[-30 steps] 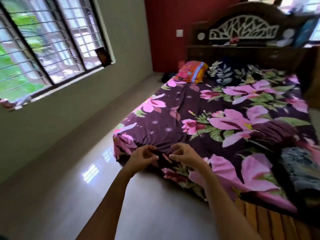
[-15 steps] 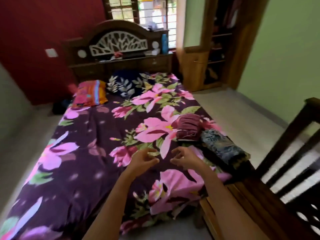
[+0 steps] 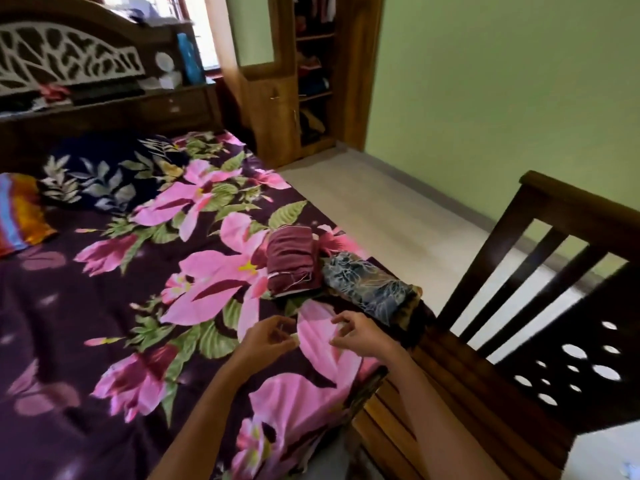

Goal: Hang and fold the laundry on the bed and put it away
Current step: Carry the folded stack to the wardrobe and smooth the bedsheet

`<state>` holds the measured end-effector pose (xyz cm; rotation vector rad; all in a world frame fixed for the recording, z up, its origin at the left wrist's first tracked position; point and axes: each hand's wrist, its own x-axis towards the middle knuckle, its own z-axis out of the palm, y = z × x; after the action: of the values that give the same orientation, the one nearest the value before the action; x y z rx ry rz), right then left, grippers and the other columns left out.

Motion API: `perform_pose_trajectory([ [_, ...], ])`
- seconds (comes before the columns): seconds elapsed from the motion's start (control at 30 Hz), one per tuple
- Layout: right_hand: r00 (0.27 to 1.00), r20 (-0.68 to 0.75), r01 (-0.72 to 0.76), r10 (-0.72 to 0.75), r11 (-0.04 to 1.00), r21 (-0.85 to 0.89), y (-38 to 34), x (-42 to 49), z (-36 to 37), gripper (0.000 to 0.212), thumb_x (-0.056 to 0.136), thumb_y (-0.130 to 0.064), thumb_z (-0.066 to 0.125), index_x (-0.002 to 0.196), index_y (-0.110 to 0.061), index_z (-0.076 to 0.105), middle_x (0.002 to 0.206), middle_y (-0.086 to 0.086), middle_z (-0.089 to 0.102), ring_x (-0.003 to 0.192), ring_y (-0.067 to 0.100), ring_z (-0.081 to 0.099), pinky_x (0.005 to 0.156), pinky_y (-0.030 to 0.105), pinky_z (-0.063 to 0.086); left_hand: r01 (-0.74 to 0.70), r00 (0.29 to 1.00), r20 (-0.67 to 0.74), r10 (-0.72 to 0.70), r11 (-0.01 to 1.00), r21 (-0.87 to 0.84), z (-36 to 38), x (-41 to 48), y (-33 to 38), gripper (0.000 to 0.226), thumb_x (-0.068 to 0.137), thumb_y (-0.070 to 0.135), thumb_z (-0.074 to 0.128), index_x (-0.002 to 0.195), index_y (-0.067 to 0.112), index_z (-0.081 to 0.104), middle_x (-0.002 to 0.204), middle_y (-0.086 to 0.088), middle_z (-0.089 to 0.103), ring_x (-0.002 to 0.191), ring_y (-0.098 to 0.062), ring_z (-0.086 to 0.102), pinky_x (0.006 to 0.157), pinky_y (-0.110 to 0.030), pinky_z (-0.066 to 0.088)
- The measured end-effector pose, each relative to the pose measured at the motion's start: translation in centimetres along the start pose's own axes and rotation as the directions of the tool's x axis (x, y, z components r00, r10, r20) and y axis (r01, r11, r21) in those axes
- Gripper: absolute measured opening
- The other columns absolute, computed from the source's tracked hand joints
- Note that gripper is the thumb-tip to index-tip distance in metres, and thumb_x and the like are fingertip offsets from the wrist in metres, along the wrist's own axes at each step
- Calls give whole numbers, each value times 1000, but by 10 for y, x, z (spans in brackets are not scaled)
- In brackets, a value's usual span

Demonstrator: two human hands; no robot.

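The maroon folded cloth (image 3: pixel 293 268) is lying on the bed (image 3: pixel 86 306), on the purple flowered sheet (image 3: pixel 214 278) close to the bed's right edge. Touching the maroon cloth on its right, a folded blue-grey leaf-print cloth (image 3: pixel 372 289) is lying right at that edge.

Just on the near side of the maroon cloth, both hands are hovering low over a big pink flower of the sheet. The left hand (image 3: pixel 268 337) is sitting near-left of the maroon cloth, its grip narrow, fingers loosely curled toward the thumb and closing on nothing visible. The right hand (image 3: pixel 360 336) is sitting near-right of it, its grip a little wider, fingers bent and spread, also holding nothing. Whether either hand is brushing the sheet cannot be told. The two hands are staying apart, palms turned toward each other.

Far left of the maroon cloth, a dark leaf-print pillow (image 3: pixel 104 174) and an orange striped pillow (image 3: pixel 20 216) are lying below the carved headboard (image 3: pixel 69 60). Beyond the maroon cloth, an open wooden wardrobe (image 3: pixel 277 109) is standing against the wall. To its right, a dark slatted wooden frame (image 3: pixel 554 306) is rising beside the bed.
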<state>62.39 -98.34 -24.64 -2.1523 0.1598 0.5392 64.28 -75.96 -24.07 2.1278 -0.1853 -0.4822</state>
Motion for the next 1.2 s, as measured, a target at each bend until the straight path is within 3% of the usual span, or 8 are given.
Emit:
perform_pose_trajectory([
  [0.1,999,28,-42,43,999,-20,23,44,-27,50,82,-20,70,127,-11,51,96,3,59,87,14,58,79,29,49,68,997,29,-67,997,-27,23,58,1,28,81,9,71,105,18,59,76,5,69,60,2,61,60,-17,48],
  [0.27,994,24,-106,106,994,-11,66,117,-83,49,86,-26,67,130,-14,48,107,2,55,91,12,55,68,17,45,182,980,102,-169,974,-131,84,160,16,44,76,18,76,116,9,59,75,4,64,68,-9,60,66,-25,47],
  [0.43,993,-46,-106,106,994,-5,105,183,-120,46,88,-30,65,129,-17,51,112,-3,56,99,10,55,82,21,46,398,916,137,-377,819,-413,152,226,12,48,84,23,68,127,11,49,86,-1,60,70,-10,57,53,-20,44],
  [0.6,996,-77,-71,55,972,-223,153,262,-140,57,88,-42,60,138,-22,41,135,7,46,117,19,52,95,36,48,582,790,226,-570,580,-571,206,270,-13,83,79,45,68,143,38,15,136,-16,44,112,-32,53,82,-44,49],
  [0.73,999,-6,-49,52,913,-406,194,315,-151,80,81,-57,61,147,-29,24,141,11,36,123,27,44,100,42,43,604,745,189,-640,527,-597,240,297,-38,98,74,53,67,144,46,-2,150,-9,31,125,-34,45,81,-49,44],
  [0.87,987,106,-50,121,859,-510,233,347,-151,105,66,-74,64,145,-49,0,147,20,26,129,39,39,104,48,37,576,747,70,-662,590,-566,265,315,-62,113,55,68,74,137,58,-3,147,-5,37,125,-33,46,93,-55,44],
  [1.03,979,120,-107,166,913,-393,264,362,-140,114,53,-81,63,132,-66,-18,149,26,19,136,43,29,106,51,33,454,804,-201,-559,796,-400,288,319,-74,109,58,82,57,133,61,-18,147,-15,37,130,-34,42,108,-46,35],
  [1.2,980,121,-130,157,970,-203,270,360,-134,115,47,-83,62,126,-71,-20,150,25,25,138,40,27,109,49,30,294,813,-308,-495,804,-517,299,313,-72,105,53,83,59,129,69,-12,152,-6,29,136,-24,33,110,-37,28],
])
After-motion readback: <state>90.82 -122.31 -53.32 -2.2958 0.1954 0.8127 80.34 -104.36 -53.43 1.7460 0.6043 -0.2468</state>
